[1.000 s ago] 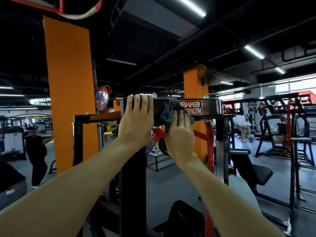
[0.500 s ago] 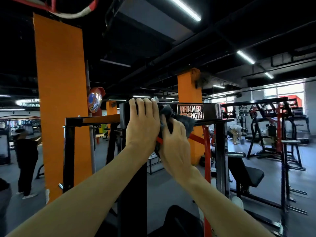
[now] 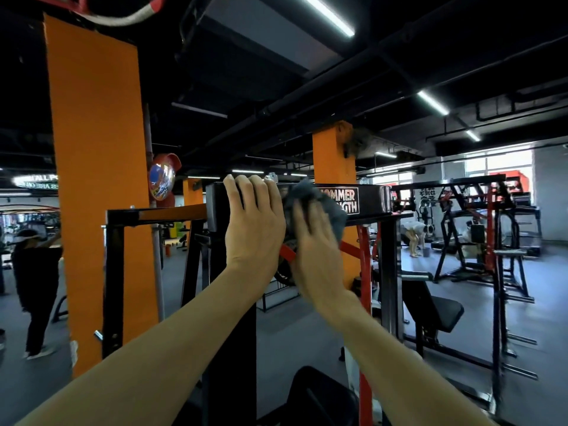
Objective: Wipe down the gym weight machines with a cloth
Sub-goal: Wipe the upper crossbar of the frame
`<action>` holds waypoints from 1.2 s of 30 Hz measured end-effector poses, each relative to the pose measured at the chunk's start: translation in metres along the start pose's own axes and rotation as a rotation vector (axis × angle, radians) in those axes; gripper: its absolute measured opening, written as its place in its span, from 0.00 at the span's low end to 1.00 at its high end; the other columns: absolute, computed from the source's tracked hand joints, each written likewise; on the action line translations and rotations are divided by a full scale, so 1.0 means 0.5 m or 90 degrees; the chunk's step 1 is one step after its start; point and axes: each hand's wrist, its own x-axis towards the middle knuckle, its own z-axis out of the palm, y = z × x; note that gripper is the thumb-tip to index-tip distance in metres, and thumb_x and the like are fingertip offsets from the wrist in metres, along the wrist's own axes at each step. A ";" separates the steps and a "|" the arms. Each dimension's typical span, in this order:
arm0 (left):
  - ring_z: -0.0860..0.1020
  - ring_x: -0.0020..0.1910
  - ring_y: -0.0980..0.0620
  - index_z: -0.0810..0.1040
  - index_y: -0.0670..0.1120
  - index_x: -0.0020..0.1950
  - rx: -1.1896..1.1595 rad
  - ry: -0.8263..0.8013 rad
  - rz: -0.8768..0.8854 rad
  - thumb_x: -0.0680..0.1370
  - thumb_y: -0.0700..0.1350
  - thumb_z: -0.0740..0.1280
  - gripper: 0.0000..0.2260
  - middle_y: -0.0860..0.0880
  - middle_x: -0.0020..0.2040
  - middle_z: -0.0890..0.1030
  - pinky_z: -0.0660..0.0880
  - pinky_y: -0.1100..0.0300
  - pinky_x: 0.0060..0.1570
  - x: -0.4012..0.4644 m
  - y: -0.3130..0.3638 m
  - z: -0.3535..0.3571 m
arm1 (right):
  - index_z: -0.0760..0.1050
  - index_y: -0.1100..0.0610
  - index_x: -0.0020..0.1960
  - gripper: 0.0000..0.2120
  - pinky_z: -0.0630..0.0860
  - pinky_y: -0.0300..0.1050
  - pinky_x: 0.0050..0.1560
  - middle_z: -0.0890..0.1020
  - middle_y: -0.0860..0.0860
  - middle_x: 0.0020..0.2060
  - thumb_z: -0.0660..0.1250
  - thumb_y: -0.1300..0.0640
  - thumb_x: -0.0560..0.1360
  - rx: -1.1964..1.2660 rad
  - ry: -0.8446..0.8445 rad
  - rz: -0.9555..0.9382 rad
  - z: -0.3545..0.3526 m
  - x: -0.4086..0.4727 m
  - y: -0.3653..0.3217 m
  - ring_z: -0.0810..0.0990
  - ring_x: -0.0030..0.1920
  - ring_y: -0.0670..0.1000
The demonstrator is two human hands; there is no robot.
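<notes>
The left hand is up high with its fingers curled over the top edge of the black bar of the weight machine, holding on. Right beside it, almost touching, the right hand is flat and blurry, with fingers spread and pressing a gray cloth against the front of the same bar. The cloth bunches up above and to the right of those fingers and covers part of the white words on the label. Below both hands a black post goes down — an orange pillar stands far off to the left.
</notes>
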 end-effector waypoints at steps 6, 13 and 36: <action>0.60 0.74 0.28 0.47 0.34 0.79 0.040 -0.005 -0.003 0.78 0.54 0.69 0.44 0.29 0.74 0.59 0.55 0.32 0.75 -0.007 -0.002 -0.005 | 0.60 0.61 0.80 0.30 0.54 0.52 0.80 0.55 0.58 0.81 0.60 0.63 0.79 -0.120 -0.032 -0.074 0.009 0.010 0.126 0.56 0.80 0.56; 0.60 0.75 0.27 0.51 0.35 0.80 0.047 -0.029 -0.049 0.75 0.62 0.71 0.48 0.29 0.74 0.60 0.55 0.31 0.75 -0.001 0.017 -0.016 | 0.54 0.65 0.81 0.32 0.52 0.55 0.80 0.56 0.63 0.80 0.64 0.63 0.81 -0.073 -0.047 0.159 -0.005 0.074 0.194 0.53 0.81 0.61; 0.57 0.76 0.28 0.48 0.35 0.80 0.114 -0.132 -0.138 0.77 0.66 0.63 0.46 0.29 0.76 0.58 0.53 0.32 0.76 0.026 0.074 -0.064 | 0.77 0.62 0.63 0.18 0.75 0.56 0.66 0.80 0.57 0.59 0.67 0.63 0.74 0.187 -0.002 -0.240 -0.018 0.017 0.125 0.77 0.63 0.60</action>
